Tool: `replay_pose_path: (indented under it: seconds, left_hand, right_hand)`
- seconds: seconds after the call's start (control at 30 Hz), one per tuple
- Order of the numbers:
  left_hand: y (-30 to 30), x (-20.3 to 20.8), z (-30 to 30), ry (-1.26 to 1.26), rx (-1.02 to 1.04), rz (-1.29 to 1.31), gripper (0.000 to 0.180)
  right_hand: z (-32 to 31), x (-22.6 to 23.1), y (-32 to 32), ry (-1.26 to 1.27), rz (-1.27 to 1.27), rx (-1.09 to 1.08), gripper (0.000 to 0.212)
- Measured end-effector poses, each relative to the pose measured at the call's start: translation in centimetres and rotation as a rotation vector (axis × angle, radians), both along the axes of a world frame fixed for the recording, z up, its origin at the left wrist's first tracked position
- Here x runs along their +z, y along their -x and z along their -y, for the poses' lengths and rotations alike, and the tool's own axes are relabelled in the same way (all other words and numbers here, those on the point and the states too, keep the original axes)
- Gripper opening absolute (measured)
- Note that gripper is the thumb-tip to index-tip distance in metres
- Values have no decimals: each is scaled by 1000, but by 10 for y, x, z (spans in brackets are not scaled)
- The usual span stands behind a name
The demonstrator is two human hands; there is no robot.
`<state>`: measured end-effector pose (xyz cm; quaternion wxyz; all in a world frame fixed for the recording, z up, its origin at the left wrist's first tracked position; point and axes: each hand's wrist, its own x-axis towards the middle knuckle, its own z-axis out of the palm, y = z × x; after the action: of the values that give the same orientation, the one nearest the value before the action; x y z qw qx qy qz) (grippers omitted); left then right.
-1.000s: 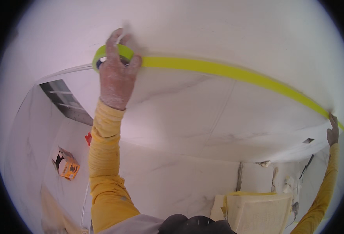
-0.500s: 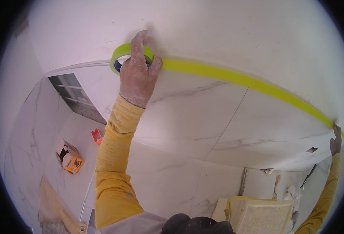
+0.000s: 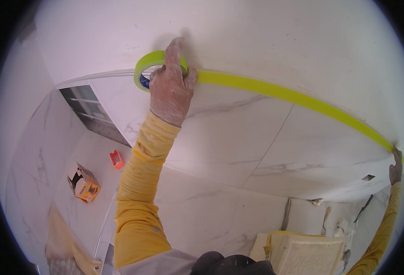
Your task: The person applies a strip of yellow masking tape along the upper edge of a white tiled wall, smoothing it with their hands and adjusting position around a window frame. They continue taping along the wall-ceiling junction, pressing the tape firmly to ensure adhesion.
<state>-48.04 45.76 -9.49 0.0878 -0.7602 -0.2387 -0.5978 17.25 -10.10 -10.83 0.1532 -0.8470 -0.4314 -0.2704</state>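
My left hand (image 3: 172, 94), dusted white, grips a roll of bright yellow-green masking tape (image 3: 142, 62), with one finger stretched upward past the roll. From the roll a long strip of tape (image 3: 275, 90) runs to the right along the top edge of the marble-look wall tiles (image 3: 229, 133). Far to the right, my right hand (image 3: 396, 167) reaches up, its fingertips against the strip on the wall. Whether its fingers hold anything is too small to make out.
An open orange box (image 3: 86, 185) and a small red-orange container (image 3: 116, 159) lie at the lower left. A window opening (image 3: 88, 107) breaks the tiled wall. A cream-coloured bucket-like object (image 3: 307, 256) stands at the lower right, near a small square cut-out (image 3: 368, 177).
My left hand and the tape roll have shifted slightly to the right in the picture. The right hand stays at the strip, a touch further right.
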Motion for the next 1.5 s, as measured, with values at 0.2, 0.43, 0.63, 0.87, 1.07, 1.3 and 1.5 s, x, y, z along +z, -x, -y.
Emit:
replay_pose_path:
  seconds: [0.2,0.43,0.63,0.87,1.07,1.3,1.5]
  left_hand:
    - [2,-2,-1,-9,7,-25,70]
    - [1,0,1,30,-14,0,68]
    - [-1,-1,-1,-28,6,9,68]
    - [-5,-7,-6,-2,80,8,66]
    - [-9,-18,-21,-151,208,24,62]
    - [-10,-28,-49,-353,327,-128,49]
    - [-5,-15,-36,-127,79,5,50]
  right_hand:
    - [-5,-1,3,3,-10,4,93]
    - [4,-1,-4,18,64,7,93]
    - [-1,-1,2,13,14,23,92]
    - [1,1,0,11,22,24,92]
    - [-2,-3,2,1,34,56,89]
    - [-1,10,32,18,112,323,77]
    - [-50,20,75,5,29,-76,71]
